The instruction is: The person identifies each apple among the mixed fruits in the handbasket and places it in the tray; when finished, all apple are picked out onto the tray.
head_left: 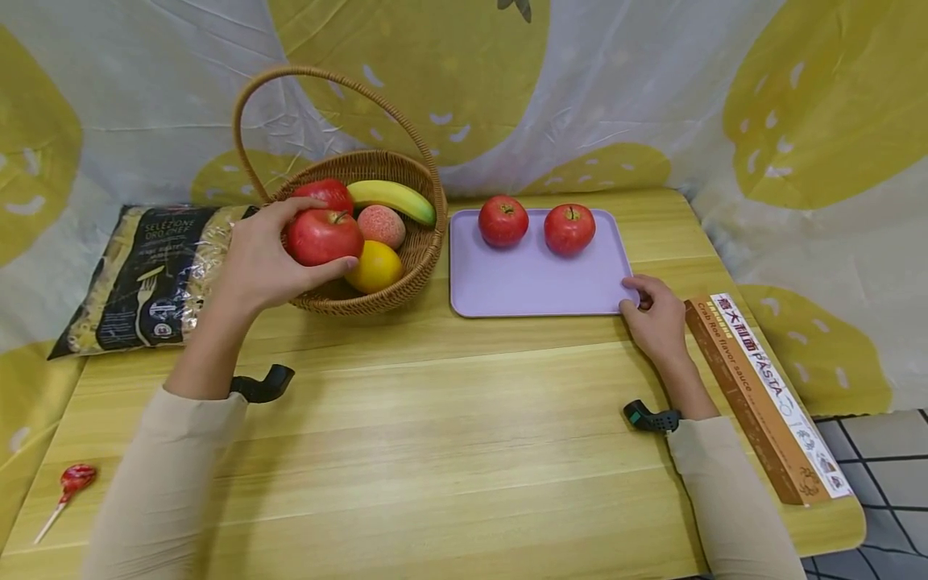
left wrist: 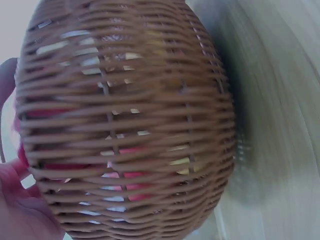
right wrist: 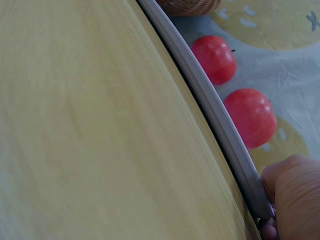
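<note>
My left hand [head_left: 263, 259] grips a red apple [head_left: 325, 238] at the left side of the wicker basket [head_left: 362, 304], fingers over its top and thumb at its lower right. Inside the basket are another red fruit [head_left: 326, 192], a banana [head_left: 391, 197], a peach-like fruit [head_left: 382, 226] and a yellow fruit, perhaps a lemon [head_left: 377, 267]. Basket weave [left wrist: 135, 125] fills most of the left wrist view and hides much of that grip. On the right, my right hand [head_left: 656, 321] pinches the edge of a lilac tray [head_left: 532, 282], which bears two red apples [head_left: 503, 221].
A bag of pasta [head_left: 159, 274] lies left of the basket. Near the table's left edge is a red lollipop [head_left: 76, 478]. A long pasta box [head_left: 768, 403] lies along the right edge. Behind the table [head_left: 435, 435] hangs a patterned cloth [head_left: 594, 97].
</note>
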`<state>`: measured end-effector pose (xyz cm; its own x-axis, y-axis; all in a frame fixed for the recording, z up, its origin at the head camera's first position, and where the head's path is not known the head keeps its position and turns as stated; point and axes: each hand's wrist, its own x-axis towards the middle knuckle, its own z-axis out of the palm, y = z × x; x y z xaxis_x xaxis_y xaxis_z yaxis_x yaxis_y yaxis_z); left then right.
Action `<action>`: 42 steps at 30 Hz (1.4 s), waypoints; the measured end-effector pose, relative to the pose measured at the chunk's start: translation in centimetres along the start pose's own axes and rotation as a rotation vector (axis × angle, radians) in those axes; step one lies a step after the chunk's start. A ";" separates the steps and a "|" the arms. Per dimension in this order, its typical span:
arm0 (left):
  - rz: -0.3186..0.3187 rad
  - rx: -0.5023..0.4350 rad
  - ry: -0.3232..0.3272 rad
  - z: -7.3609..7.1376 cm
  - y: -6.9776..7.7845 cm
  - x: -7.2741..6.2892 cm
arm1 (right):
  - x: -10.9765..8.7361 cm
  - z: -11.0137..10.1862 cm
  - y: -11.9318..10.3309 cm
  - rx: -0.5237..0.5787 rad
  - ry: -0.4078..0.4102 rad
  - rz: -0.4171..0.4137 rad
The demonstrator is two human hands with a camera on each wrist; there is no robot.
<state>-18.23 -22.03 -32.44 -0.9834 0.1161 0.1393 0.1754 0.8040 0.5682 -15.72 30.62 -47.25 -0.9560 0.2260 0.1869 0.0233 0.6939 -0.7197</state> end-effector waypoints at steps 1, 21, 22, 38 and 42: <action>-0.005 -0.018 0.007 0.0 0.2 -0.2 | 0.0 0.0 0.0 -0.001 -0.001 -0.001; 0.252 -0.250 0.131 4.0 3.8 -1.2 | 0.0 0.1 -0.1 -0.010 0.006 -0.009; 0.266 -0.250 0.132 4.3 4.1 -1.2 | 0.0 0.1 -0.1 -0.010 0.005 -0.009; 0.436 -0.441 0.074 8.4 9.2 -0.5 | -0.2 0.0 0.0 0.004 0.007 0.001; 0.481 -0.428 0.082 9.3 10.2 -0.4 | -0.2 -0.1 -0.2 -0.004 0.001 -0.004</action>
<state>-16.44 -8.42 -34.26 -0.7868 0.3470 0.5105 0.6149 0.3678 0.6976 -15.51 30.54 -47.08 -0.9558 0.2241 0.1901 0.0211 0.6977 -0.7161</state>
